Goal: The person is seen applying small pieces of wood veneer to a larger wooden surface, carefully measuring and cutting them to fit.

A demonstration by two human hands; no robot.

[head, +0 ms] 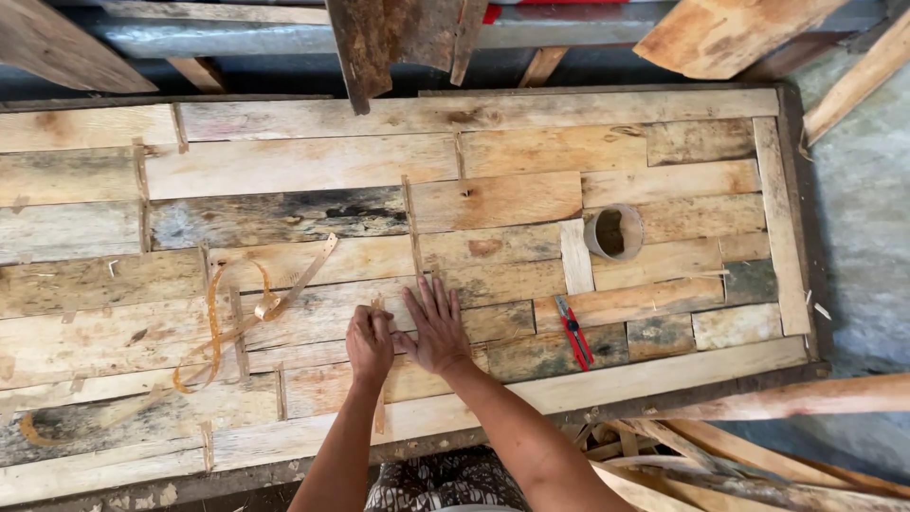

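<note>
The left hand is curled around a thin pale bamboo strip, while the right hand lies flat beside it, fingers spread, holding nothing. Both rest on the patchwork plank tabletop. The strip is narrow and splintery, running from the left hand toward the tabletop's near edge, left of the red pliers.

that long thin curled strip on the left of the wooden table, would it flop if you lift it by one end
Probably yes: the thin strip already loops and curls across the wooden table, so it looks bendy rather than stiff. It seems very thin, so likely light. Its narrow, splintery look suggests it might crack if bent sharply.
</note>
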